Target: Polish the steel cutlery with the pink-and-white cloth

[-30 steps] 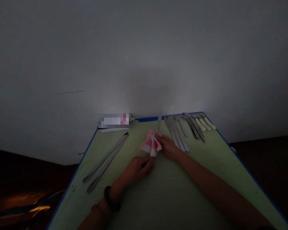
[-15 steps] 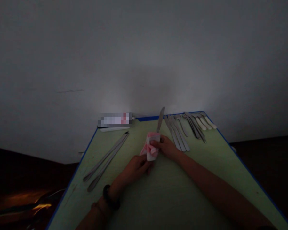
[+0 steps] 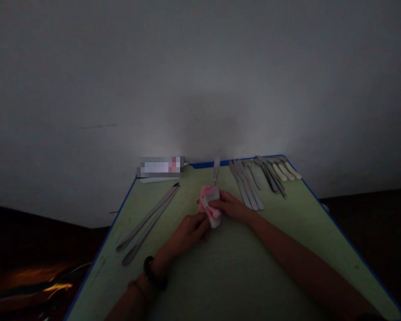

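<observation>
A metal table knife (image 3: pixel 216 170) points away from me over the middle of the green table (image 3: pixel 240 276). My left hand (image 3: pixel 189 232) is closed around its handle end, which is hidden. A pink and white cloth (image 3: pixel 210 203) is wrapped round the lower blade, and my right hand (image 3: pixel 231 207) pinches that cloth against the knife. The blade tip sticks out above the cloth.
Two long metal knives (image 3: pixel 150 219) lie side by side at the left. Several knives (image 3: pixel 245 185) and other cutlery with white handles (image 3: pixel 280 170) lie in a row at the far right. A blurred white and red box (image 3: pixel 160 167) sits at the far edge by the wall.
The cloth has slid along the blade, first up and then back toward my left hand. The knife tilted from leaning right to nearly straight ahead.
</observation>
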The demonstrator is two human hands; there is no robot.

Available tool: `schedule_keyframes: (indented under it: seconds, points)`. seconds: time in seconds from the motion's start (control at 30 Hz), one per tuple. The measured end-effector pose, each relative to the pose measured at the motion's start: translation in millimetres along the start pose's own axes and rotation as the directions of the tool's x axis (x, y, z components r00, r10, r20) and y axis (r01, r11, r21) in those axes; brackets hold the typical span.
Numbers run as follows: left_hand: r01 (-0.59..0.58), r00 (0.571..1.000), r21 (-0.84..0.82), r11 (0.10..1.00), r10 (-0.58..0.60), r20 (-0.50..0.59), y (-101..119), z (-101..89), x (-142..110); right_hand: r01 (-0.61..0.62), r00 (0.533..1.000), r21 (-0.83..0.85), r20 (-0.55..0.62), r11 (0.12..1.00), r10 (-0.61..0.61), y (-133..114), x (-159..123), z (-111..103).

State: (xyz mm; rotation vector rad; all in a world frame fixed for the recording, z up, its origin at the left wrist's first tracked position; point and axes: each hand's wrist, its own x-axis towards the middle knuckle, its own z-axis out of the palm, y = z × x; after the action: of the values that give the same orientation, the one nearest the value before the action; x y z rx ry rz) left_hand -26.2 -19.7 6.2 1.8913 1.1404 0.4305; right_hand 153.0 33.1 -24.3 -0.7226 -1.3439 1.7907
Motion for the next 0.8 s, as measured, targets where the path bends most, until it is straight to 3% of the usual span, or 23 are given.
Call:
schedule_keyframes:
  seconds: [0.13, 0.3, 0.47, 0.53, 0.63, 0.8]
  points:
    - [-0.034, 0.999, -0.045, 0.998, 0.033, -0.015, 4, -2.3, -2, 0.046, 0.998, -0.112, -0.046, 0.993, -0.051, -1, 0, -1]
    - [0.060, 0.987, -0.147, 0.987, -0.081, -0.138, 3, 1.5, 0, 0.071, 0.997, -0.126, 0.003, 0.990, -0.071, -1, 0, -1]
    - [0.054, 0.989, -0.128, 0.990, -0.071, -0.128, -4, 4.2, 3, 0.132, 0.991, -0.184, -0.009, 0.974, -0.136, 2, 0, 2]
    - [0.043, 0.990, -0.081, 0.996, -0.053, -0.134, -5, 4.1, 3, 0.134, 0.989, -0.132, -0.049, 0.982, -0.141, 4, 2, 2]
    - [0.017, 0.974, -0.055, 0.998, -0.029, -0.226, -3, 6.0, 3, 0.112, 0.987, -0.022, -0.113, 0.993, -0.114, 8, 6, 2]
    - [0.051, 0.901, -0.202, 0.978, -0.132, -0.413, -2, 12.5, 1, 0.078, 0.967, 0.303, -0.254, 0.950, 0.002, 13, 12, 2]
